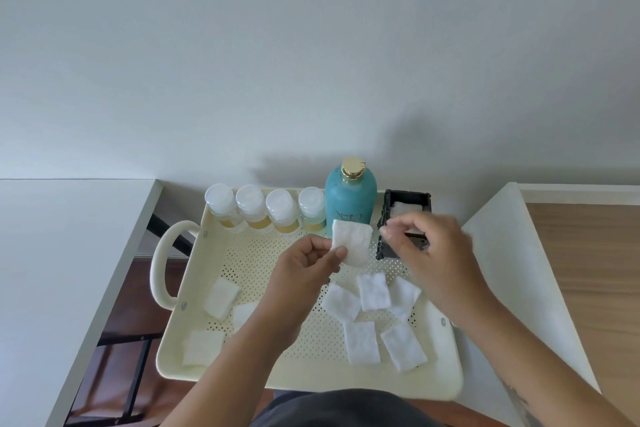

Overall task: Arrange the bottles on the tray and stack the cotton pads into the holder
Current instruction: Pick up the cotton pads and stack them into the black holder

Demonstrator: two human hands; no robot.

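Cream perforated plastic tray with loop handles (pixel 214 371) sits in front of me, bridging two white surfaces. Bottle part looks done. The teal round bottle with gold cap (pixel 350 198) stands upright at the far edge, and the four small clear bottles with pale yellow liquid and white caps (pixel 265 208) line up in a row to its left, all on the tray along the far wall.

Black rectangular holder (pixel 408 199) is at the far right corner of the tray, just right of the teal bottle. White shows inside it, so some pads are already in. How many, I cannot tell.

My right hand (pixel 429 253) hovers over the near end of the holder, fingers pinched narrow. It's blurred, so I cannot tell if a pad is between them.

My left hand (pixel 304 270) pinches one white square cotton pad (pixel 351 243) by its lower left corner, held up just left of the holder.

Loose white cotton pads still on the tray floor: five in a cluster near right (pixel 372 291), three more near left (pixel 221 298), one partly hidden under my left forearm. So stacking is early, roughly nine pads left counting the held one.
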